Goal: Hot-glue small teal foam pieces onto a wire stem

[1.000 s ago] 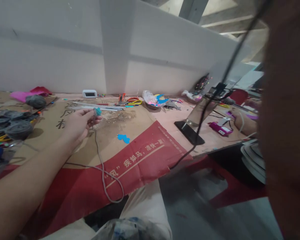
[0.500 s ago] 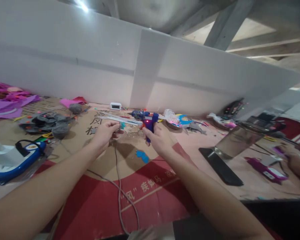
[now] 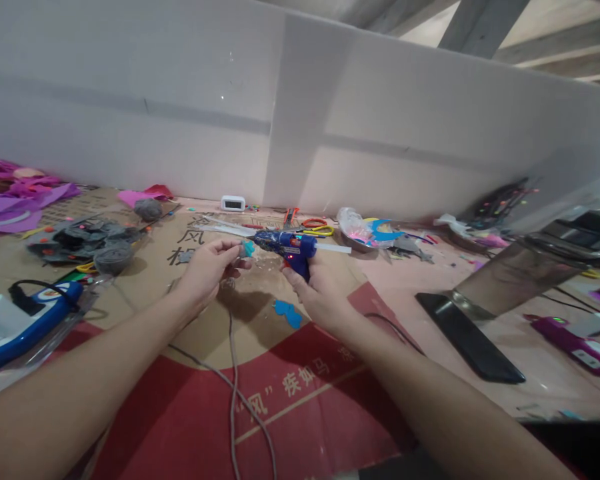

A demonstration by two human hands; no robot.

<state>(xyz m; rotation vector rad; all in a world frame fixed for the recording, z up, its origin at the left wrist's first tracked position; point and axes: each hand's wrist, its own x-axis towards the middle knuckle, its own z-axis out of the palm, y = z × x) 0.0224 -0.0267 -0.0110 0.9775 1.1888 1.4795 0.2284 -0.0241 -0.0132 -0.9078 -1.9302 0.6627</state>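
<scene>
Bowl [image 3: 359, 247] holds crumpled plastic [image 3: 350, 221]; left fingers [image 3: 225, 247] pinch teal piece [image 3: 249, 249], right fingers [image 3: 296, 279] wrap glue gun [image 3: 300, 245]

Count stood at: 2 hands [image 3: 211, 268] [image 3: 325, 288] | 1 glue gun [image 3: 286, 245] | 1 glue stick [image 3: 334, 249] | 1 teal piece [image 3: 249, 249] | 1 blue cutout [image 3: 289, 313] | 1 white-framed display [image 3: 233, 203] | 1 translucent cylinder [image 3: 510, 275]

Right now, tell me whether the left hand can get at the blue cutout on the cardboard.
Probably yes: the blue cutout lies uncovered, close to the left hand. That hand pinches a small teal piece, though, which may hinder grasping.
</scene>
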